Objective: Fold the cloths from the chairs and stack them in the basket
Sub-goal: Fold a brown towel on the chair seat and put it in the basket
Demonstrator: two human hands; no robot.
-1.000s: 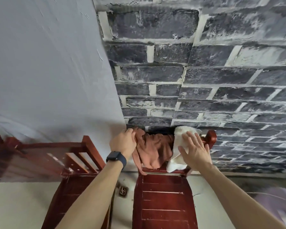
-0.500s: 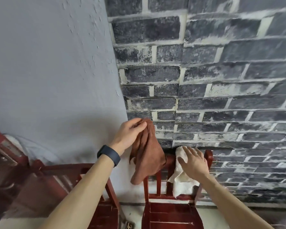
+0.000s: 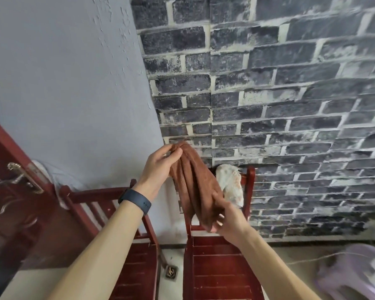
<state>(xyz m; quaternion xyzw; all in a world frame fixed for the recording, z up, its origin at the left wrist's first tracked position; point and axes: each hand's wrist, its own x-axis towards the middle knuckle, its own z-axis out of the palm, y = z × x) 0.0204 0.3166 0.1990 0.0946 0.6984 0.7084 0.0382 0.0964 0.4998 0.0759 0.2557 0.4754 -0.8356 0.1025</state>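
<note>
A brown cloth (image 3: 193, 182) hangs in the air in front of the right red chair (image 3: 217, 267). My left hand (image 3: 160, 167) pinches its top end between thumb and fingers. My right hand (image 3: 227, 219) grips its lower end. A white cloth (image 3: 231, 182) with orange marks stays draped over that chair's backrest, behind the brown one. A pale lilac basket (image 3: 353, 276) shows blurred at the lower right, with something white in it.
A second red chair (image 3: 119, 224) stands to the left, close to a red door (image 3: 13, 202) with a brass handle. A grey wall and a dark brick wall meet behind the chairs. A floor drain (image 3: 171, 272) lies between the chairs.
My left hand has lifted the brown cloth off the chair back. My right hand left the white cloth and took hold of the brown cloth's lower end.
</note>
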